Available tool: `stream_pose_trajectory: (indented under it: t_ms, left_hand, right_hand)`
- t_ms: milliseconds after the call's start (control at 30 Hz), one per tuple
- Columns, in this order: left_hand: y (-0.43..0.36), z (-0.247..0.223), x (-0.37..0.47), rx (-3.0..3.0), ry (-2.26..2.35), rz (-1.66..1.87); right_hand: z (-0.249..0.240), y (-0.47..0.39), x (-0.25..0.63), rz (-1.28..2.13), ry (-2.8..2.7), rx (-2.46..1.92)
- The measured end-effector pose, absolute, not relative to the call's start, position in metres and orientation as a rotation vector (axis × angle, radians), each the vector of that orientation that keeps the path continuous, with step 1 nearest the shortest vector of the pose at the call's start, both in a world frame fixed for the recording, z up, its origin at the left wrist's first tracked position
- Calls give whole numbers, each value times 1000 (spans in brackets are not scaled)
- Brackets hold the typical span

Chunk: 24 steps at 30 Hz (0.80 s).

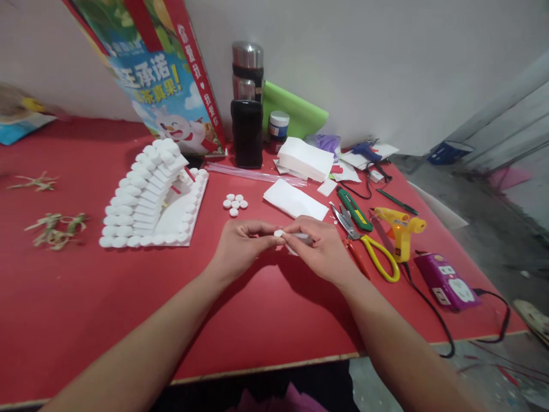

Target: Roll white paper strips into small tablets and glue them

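My left hand (242, 245) and my right hand (319, 247) meet over the middle of the table. Pinched between their thumbs and fingers is a small white roll (278, 233), with part of a white strip showing under my right hand. Both hands are closed on it. Several finished-looking white discs (235, 201) lie in a cluster beyond my left hand. Further left stands a white model (146, 200) with a curved stair, edged with rows of similar white discs. A folded white sheet (295, 200) lies just beyond my hands.
Right of my hands lie yellow-handled scissors (380, 260), a green utility knife (354, 209), a yellow glue gun (401, 229) and a purple power box (446, 280) with black cables. Behind stand a phone (247, 134), a steel flask (247, 57) and a printed bag (167, 86). Straw figures (58, 230) lie left.
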<state>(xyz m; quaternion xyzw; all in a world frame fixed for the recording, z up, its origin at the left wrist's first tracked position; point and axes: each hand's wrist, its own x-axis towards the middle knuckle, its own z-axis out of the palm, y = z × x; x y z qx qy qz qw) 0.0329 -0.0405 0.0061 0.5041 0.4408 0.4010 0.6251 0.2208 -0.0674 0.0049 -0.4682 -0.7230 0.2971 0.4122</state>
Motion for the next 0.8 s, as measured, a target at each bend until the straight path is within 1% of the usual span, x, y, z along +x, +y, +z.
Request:
stream_pose_trajectory:
  t_ms: [133,333,433,633,800]
  left_hand:
    - [-45,2,40,1185,1064,1032]
    - [-51,-5,43,1150,997,968]
    - [-51,-4,42,1218,1001,993]
    - [-51,-3,43,1367,1035,1086]
    - [-50,-1,43,1305,993,1081]
  right_hand:
    - [0,-65,219,767,-1756,-1293]
    - [-1,-62,222,803,-1689,-1341]
    - [-1,-62,221,826,-1667,-1340]
    - [-4,-64,217,989,-1504,-1380]
    - [2,-66,219,843,-1639,-1369]
